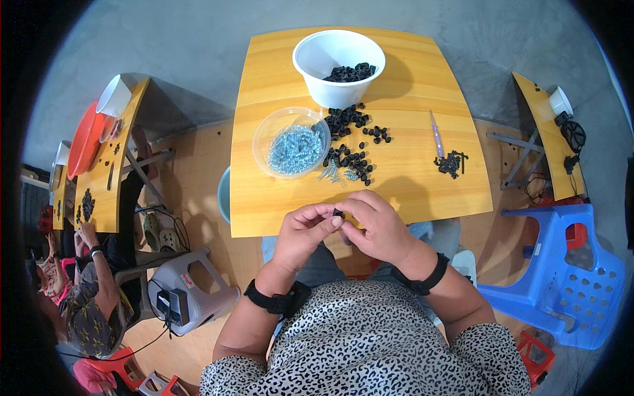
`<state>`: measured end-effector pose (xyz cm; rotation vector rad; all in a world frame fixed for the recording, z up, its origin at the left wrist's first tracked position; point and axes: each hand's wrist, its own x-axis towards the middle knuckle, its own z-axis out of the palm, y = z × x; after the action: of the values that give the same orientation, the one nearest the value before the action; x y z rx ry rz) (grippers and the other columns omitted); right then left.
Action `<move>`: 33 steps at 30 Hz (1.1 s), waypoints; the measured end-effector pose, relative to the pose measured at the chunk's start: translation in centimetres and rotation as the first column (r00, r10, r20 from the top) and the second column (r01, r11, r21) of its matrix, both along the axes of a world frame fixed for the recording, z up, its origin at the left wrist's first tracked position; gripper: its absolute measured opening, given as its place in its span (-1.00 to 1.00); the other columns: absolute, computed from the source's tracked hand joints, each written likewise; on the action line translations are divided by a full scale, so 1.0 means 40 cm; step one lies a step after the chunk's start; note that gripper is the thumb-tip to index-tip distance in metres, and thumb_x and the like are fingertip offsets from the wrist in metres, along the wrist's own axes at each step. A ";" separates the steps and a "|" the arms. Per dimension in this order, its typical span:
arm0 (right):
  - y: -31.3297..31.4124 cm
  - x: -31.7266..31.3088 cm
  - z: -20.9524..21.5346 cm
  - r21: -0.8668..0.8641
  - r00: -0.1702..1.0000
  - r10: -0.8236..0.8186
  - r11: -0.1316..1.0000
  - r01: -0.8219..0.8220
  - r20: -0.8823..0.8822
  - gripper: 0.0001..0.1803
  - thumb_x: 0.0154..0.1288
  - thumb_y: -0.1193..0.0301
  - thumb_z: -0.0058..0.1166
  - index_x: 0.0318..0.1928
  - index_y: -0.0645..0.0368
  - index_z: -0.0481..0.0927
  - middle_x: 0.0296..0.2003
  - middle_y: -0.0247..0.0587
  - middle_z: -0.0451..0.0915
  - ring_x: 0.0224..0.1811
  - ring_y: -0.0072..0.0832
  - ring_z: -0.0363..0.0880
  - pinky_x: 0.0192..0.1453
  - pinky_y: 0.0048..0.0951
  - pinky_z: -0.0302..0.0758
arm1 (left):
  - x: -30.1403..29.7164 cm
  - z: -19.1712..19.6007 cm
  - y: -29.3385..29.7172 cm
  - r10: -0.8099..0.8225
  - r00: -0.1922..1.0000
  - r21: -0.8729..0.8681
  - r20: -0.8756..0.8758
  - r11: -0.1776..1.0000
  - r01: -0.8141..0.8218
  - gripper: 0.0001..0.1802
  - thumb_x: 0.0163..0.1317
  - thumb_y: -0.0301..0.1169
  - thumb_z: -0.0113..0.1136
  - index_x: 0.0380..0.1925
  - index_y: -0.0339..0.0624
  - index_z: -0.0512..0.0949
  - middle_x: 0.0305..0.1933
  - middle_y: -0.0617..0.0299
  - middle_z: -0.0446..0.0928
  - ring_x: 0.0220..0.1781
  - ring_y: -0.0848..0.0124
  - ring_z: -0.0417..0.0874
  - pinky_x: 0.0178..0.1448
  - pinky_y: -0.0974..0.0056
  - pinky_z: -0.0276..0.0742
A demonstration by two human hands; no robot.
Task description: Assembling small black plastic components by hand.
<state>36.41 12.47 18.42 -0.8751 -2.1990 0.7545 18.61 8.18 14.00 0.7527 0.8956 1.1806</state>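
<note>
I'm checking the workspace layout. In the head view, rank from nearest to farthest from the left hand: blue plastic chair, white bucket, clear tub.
From the left hand:
1. Clear tub: on the table, just ahead.
2. White bucket: toward the table's far edge.
3. Blue plastic chair: off to the right, beyond the table.

A person's left hand (300, 232) and right hand (382, 226) meet at the near edge of the table (409, 89), a part (338, 213) at their fingertips. Behind, at the far end, a bucket (335, 96) holds more parts (353, 72); before it, to the left, a tub (263, 123) contains springs (295, 150). Loose parts (350, 158) lie just right of the tub, a screwdriver (437, 137) farther right, behind a heap of pieces (450, 165).
</note>
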 end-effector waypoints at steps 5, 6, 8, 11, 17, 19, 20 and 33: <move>-0.002 -0.007 -0.016 0.043 1.000 0.010 0.999 -0.010 0.006 -0.71 0.15 0.50 0.15 -0.08 0.25 0.54 -0.19 -0.05 0.51 -0.13 -0.08 0.52 -0.04 -0.19 0.50 | -0.001 -0.001 0.001 0.019 0.998 -0.034 -0.059 0.999 -0.021 -0.78 0.27 -0.49 0.27 -0.09 -0.29 0.65 -0.21 0.20 0.68 -0.22 0.45 0.67 -0.07 0.34 0.62; 0.000 -0.006 -0.019 0.042 1.000 0.010 0.999 -0.010 0.007 -0.71 0.15 0.50 0.15 -0.08 0.25 0.54 -0.19 -0.05 0.51 -0.13 -0.08 0.52 -0.04 -0.19 0.50 | -0.004 -0.009 0.001 0.062 0.996 -0.068 -0.066 0.995 -0.067 -0.78 0.27 -0.48 0.27 -0.10 -0.29 0.65 -0.22 0.18 0.68 -0.23 0.44 0.67 -0.08 0.35 0.62; 0.011 0.001 -0.026 0.022 0.992 -0.114 0.993 0.113 0.059 -0.72 0.12 0.54 0.20 -0.11 0.26 0.58 -0.24 -0.06 0.54 -0.15 -0.14 0.55 -0.07 -0.24 0.52 | -0.014 -0.021 -0.004 0.106 0.992 -0.103 -0.074 0.988 -0.114 -0.78 0.27 -0.47 0.28 -0.11 -0.29 0.66 -0.23 0.17 0.69 -0.24 0.44 0.68 -0.08 0.35 0.62; 0.037 0.023 -0.054 -0.008 0.972 -0.219 0.975 0.220 0.089 -0.77 0.15 0.53 0.18 -0.15 0.28 0.60 -0.28 -0.04 0.54 -0.16 -0.12 0.55 -0.08 -0.24 0.52 | -0.032 -0.028 -0.009 0.135 0.988 -0.093 -0.080 0.985 -0.142 -0.78 0.28 -0.45 0.28 -0.10 -0.28 0.65 -0.22 0.15 0.69 -0.23 0.43 0.68 -0.09 0.36 0.61; 0.060 -0.007 -0.068 0.105 0.953 -0.254 0.965 0.239 0.166 -0.86 0.13 0.51 0.16 -0.27 0.27 0.59 -0.35 -0.06 0.52 -0.22 -0.10 0.53 -0.16 -0.16 0.50 | -0.043 -0.035 -0.014 0.106 0.993 -0.102 -0.042 0.989 -0.110 -0.76 0.27 -0.42 0.29 -0.09 -0.28 0.65 -0.23 0.15 0.69 -0.22 0.43 0.67 -0.11 0.37 0.59; 0.069 -0.023 -0.077 0.144 0.942 -0.277 0.957 0.253 0.188 -0.88 0.13 0.50 0.17 -0.30 0.25 0.59 -0.37 -0.09 0.52 -0.25 -0.13 0.54 -0.21 -0.17 0.50 | -0.045 -0.036 -0.014 0.088 0.994 -0.084 -0.064 0.992 -0.093 -0.76 0.27 -0.42 0.29 -0.09 -0.27 0.65 -0.22 0.16 0.69 -0.22 0.44 0.67 -0.11 0.37 0.59; 0.073 -0.029 -0.079 0.152 0.928 -0.299 0.951 0.270 0.222 -0.91 0.13 0.49 0.15 -0.36 0.25 0.56 -0.38 -0.09 0.51 -0.26 -0.12 0.54 -0.20 -0.15 0.50 | -0.046 -0.037 -0.014 0.090 0.994 -0.085 -0.064 0.992 -0.095 -0.76 0.27 -0.42 0.29 -0.09 -0.27 0.65 -0.22 0.16 0.69 -0.22 0.44 0.67 -0.11 0.37 0.59; 0.079 -0.067 -0.078 0.239 0.830 -0.357 0.931 0.277 0.428 -0.91 0.11 0.47 0.09 -0.47 0.23 0.55 -0.41 -0.10 0.53 -0.29 -0.17 0.58 -0.22 -0.15 0.55 | -0.049 -0.038 -0.009 0.060 0.998 -0.087 -0.032 0.994 -0.062 -0.76 0.30 -0.46 0.24 -0.07 -0.32 0.63 -0.21 0.11 0.68 -0.24 0.42 0.68 -0.13 0.36 0.61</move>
<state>33.71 15.64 15.28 -1.4065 -2.3819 0.1985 16.66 7.82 12.46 0.6766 0.9949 1.1784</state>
